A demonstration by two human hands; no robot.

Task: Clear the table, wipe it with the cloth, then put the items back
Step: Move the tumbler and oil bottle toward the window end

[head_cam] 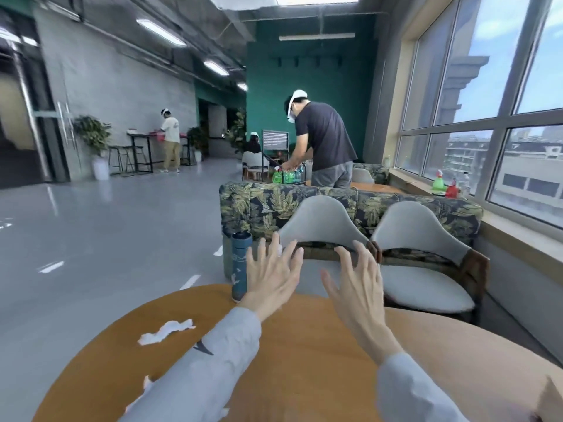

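The worry, as I judged it, was the tall blue flask [241, 266] — it stood upright at the far edge of the round wooden table [304, 354], and the left hand [271, 275] hovered just beside it, fingers splayed wide and holding nothing. A careless sweep could have tipped it off onto the floor. The right hand [356, 287] was equally spread and empty, farther from the flask. Nearer me than the flask lay a crumpled white cloth [166, 330] — thin, twisted, easy to brush off the rim.
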